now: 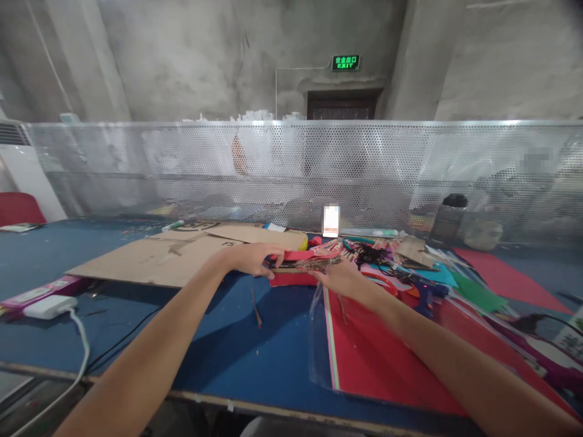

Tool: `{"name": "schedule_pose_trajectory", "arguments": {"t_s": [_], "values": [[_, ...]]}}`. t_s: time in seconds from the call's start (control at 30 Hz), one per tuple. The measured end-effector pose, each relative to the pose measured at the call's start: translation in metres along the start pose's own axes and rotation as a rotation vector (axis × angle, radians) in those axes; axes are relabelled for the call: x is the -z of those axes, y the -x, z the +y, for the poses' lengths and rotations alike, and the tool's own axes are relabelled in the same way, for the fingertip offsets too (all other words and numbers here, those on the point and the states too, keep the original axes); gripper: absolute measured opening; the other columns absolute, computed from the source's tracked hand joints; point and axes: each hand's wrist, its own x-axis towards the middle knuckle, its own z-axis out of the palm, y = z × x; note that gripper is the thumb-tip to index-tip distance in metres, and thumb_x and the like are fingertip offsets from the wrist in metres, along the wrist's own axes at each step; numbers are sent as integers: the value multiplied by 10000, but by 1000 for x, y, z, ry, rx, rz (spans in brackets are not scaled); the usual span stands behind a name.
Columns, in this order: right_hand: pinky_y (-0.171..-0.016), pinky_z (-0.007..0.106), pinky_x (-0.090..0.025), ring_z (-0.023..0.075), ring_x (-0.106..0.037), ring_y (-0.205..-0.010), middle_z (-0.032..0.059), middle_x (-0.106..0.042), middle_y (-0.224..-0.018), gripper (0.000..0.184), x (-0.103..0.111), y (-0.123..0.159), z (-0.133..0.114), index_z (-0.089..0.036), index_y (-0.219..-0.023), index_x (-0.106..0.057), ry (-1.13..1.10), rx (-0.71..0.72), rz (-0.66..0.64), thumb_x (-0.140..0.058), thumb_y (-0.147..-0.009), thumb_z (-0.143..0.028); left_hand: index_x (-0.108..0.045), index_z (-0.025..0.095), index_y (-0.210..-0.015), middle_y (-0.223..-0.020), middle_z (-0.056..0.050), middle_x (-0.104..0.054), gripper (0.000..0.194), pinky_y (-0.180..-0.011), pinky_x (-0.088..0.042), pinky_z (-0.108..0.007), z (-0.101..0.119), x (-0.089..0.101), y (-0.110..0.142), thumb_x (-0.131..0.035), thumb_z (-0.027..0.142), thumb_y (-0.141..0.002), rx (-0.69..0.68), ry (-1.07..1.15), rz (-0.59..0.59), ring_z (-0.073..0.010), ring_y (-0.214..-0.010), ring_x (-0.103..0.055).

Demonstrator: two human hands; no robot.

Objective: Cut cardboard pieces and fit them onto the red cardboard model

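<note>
Near the middle of the table, my left hand [257, 258] and my right hand [339, 277] are closed on the two ends of a red and brown object [305, 262]. It has red strips along its edges and rough, twig-like brown pieces between them; its exact kind cannot be made out. The fingers hide part of each end. Just below lies a red piece [291, 280] on the blue tabletop. A thin brown twig [257, 309] rests on the table nearer to me, and red paper sheets [378, 358] in a clear sleeve lie under my right forearm.
Flat cardboard [150, 255] lies to the left, with a purple power strip [45, 291] and white plug [50, 306] in front. On the right are a blue glue gun [428, 294], black cord [371, 258], green paper [478, 291] and a dark bottle [449, 218]. A perforated metal screen [204, 164] stands behind.
</note>
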Motion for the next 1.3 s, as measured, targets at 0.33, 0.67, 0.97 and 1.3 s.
{"name": "schedule_pose_trajectory", "arguments": {"t_s": [0.33, 0.67, 0.97, 1.3], "values": [[-742, 279, -480, 183, -668, -814, 36, -741, -845, 125, 5, -5, -3, -174, -899, -715, -451, -132, -20, -617, -864, -243, -659, 257, -1122, -1301, -64, -641, 337, -992, -426, -334, -8, -5, 0, -753, 328, -806, 5, 52, 11, -274, -1179, -600], [-466, 202, -358, 86, -512, -564, 15, -702, -825, 341, 12, -3, 2, -195, -897, -557, -1097, -429, -154, -780, -764, -416, -640, 242, -1082, -978, -29, -716, 313, -904, -447, -339, 2, 1, 2, -716, 353, -800, 95, 162, -28, -242, -920, -668], [-503, 191, -399, 103, -582, -623, 41, -726, -830, 332, 24, 3, -4, -157, -936, -665, -1024, -165, -529, -766, -796, -440, -571, 221, -1017, -1156, -55, -656, 285, -894, -417, -301, 2, -2, -1, -687, 379, -812, 65, 137, 26, -245, -1041, -618], [-696, 256, -453, 179, -669, -781, 57, -750, -863, 162, 52, 0, 31, -164, -870, -726, -248, -186, -220, -606, -877, -273, -479, 217, -1323, -1188, -89, -679, 543, -950, -439, -343, -9, -9, -3, -669, 409, -851, 99, 177, 33, -263, -1097, -629]]}}
